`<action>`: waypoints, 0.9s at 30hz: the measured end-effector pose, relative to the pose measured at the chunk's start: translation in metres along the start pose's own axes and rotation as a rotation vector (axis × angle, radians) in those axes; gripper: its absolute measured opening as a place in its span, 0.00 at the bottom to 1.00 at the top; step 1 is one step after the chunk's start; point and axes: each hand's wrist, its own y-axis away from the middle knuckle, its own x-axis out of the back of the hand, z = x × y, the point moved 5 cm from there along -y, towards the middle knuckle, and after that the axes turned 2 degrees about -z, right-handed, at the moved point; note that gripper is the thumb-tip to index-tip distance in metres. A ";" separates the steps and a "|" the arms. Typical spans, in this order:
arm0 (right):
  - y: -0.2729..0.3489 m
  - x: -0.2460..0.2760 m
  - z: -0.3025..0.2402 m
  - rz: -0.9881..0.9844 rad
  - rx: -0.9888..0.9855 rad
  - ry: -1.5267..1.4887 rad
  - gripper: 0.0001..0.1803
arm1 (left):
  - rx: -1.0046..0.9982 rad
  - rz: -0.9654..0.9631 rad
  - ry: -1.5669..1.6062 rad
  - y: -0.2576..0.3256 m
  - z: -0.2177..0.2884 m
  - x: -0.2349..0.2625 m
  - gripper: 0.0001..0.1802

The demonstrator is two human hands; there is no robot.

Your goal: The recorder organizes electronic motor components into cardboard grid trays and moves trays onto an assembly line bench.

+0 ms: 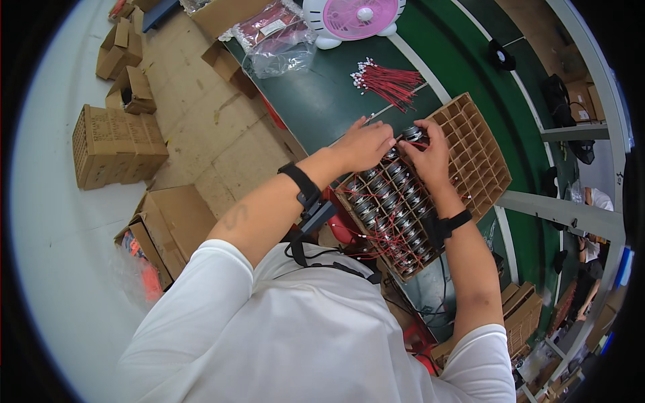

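Both hands meet over the cardboard divider tray [480,144]: the left hand [366,144] rests curled at its edge, the right hand [426,154] pinches a small round motor [411,133]. Near cells hold motors; far cells stand bare, roughly half done. Beyond lie red wire leads [390,82] on the green tabletop [322,101], and brown cartons [114,144] on the floor.

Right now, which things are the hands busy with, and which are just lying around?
Busy with: left hand, right hand, small round motors, cardboard divider tray.

Lying around: bundle of red wires, pink fan, plastic bags, cardboard boxes.
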 end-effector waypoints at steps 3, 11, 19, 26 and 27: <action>0.007 0.000 -0.005 0.005 0.089 0.105 0.27 | 0.233 -0.345 0.313 0.007 0.007 -0.006 0.11; 0.009 -0.003 -0.007 -0.044 0.102 0.238 0.25 | 0.371 -0.363 0.307 0.009 0.019 0.002 0.10; 0.018 -0.010 0.000 -0.160 -0.009 0.469 0.24 | 0.431 -0.294 0.367 0.016 0.004 -0.006 0.10; 0.039 0.018 0.007 0.028 0.008 0.411 0.23 | 0.633 -0.246 0.554 0.002 -0.018 -0.027 0.10; 0.046 0.025 0.007 0.031 0.008 0.336 0.20 | 0.613 -0.259 0.556 -0.005 -0.018 -0.031 0.10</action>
